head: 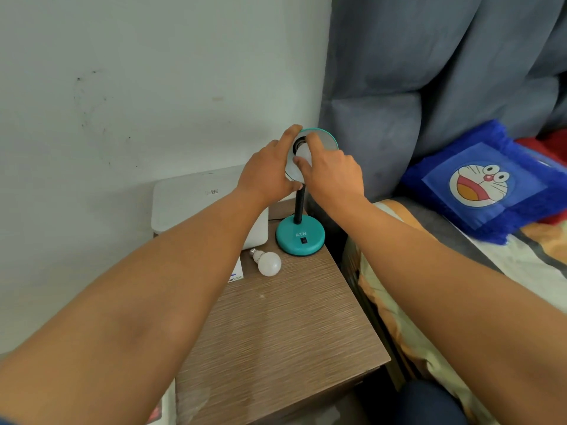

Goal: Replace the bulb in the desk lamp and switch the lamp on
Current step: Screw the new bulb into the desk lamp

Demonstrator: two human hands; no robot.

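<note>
A teal desk lamp stands at the back of a wooden bedside table [291, 326], with a round teal base [300, 237] bearing a black switch and a black flexible neck [299, 207]. Its shade [326, 142] faces me. My left hand [267, 173] grips the shade's left rim. My right hand [333, 174] has its fingers closed around a white bulb [302, 153] sitting at the socket inside the shade. A second white bulb [267, 262] lies loose on the table in front of the base.
A white box-shaped device [196, 204] sits at the table's back left, against the wall. A small printed carton [237, 273] peeks out by my left forearm. A bed with a blue cartoon cushion [481, 182] and grey curtain [429, 72] lies to the right.
</note>
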